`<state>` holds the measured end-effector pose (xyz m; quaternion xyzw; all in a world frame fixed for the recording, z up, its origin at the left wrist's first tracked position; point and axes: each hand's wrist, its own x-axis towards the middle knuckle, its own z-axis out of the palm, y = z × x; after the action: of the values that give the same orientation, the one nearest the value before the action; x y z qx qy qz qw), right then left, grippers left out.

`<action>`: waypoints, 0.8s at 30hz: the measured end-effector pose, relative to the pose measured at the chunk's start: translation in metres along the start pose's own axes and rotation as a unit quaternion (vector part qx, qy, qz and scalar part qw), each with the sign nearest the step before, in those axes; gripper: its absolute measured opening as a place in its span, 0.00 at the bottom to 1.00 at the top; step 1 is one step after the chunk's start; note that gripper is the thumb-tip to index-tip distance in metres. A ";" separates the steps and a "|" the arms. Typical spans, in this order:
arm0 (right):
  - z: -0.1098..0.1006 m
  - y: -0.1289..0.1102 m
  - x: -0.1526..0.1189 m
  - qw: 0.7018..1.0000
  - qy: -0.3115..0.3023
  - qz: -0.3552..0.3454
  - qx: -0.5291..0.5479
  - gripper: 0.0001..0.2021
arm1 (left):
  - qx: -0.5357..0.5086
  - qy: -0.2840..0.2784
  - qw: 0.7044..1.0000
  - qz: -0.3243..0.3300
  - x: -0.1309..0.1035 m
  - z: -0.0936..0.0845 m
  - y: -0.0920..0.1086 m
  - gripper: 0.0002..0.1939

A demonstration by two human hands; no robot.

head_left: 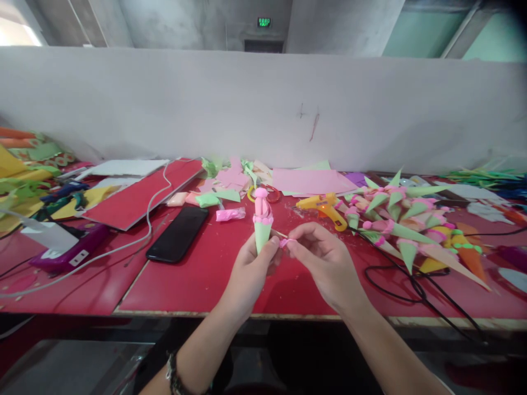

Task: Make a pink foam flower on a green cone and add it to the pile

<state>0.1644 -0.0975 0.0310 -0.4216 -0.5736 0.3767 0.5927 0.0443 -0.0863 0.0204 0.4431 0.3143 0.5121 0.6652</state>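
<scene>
Near the front middle of the table, my left hand (256, 262) is closed around a small craft ice cream cone (262, 227). Its pale green cone points down, and pink pieces with a round pink top stand above it. Just to the right, my right hand (316, 251) pinches a small pink piece (285, 242), close to the left fingertips. A thin pale stick (282, 235) shows between the two hands; which hand holds it I cannot tell. The pink piece's exact shape is too small to make out.
A yellow glue gun (323, 208) lies right of centre, its black cable (415, 285) looping forward. Many finished cones (405, 211) are heaped at the right. A black phone (179, 235), a pink packet (230, 214), scissors (275, 193) and a purple power strip (78, 249) lie around.
</scene>
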 end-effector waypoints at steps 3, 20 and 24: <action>0.000 0.002 0.000 1.000 -0.003 0.009 -0.006 0.02 | 0.001 -0.002 1.000 -0.001 0.000 0.000 0.001 0.08; -0.001 0.003 0.000 0.999 0.005 -0.039 -0.019 0.04 | 0.000 0.005 1.000 -0.006 0.000 -0.001 -0.001 0.09; -0.003 0.003 -0.001 0.999 -0.012 -0.039 -0.026 0.07 | 0.002 0.000 1.000 -0.006 0.000 0.000 -0.001 0.09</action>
<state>0.1672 -0.0978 0.0276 -0.4099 -0.6065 0.3436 0.5883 0.0444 -0.0860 0.0192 0.4429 0.3177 0.5077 0.6672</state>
